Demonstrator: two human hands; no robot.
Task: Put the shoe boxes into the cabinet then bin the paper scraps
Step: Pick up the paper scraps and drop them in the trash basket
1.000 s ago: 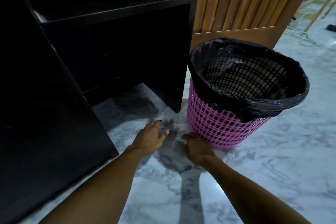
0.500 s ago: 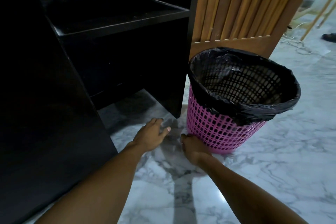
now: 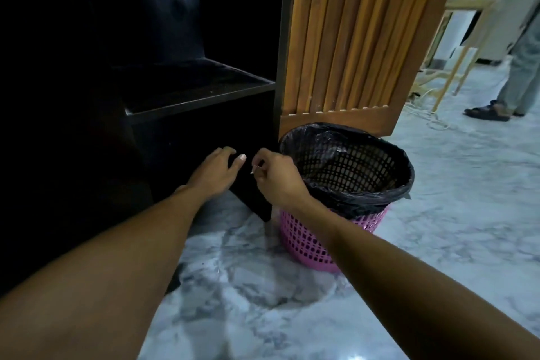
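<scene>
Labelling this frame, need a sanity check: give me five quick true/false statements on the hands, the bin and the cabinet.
1. The right hand pinches a small pale scrap. True.
2. The pink bin lies tipped on its side. False: it stands upright on the marble floor.
3. The bin has a black liner. True.
4. The left hand grips the bin's rim. False: it is open, in front of the dark cabinet.
5. The bin is full of paper. False: its mesh wall shows inside.
</scene>
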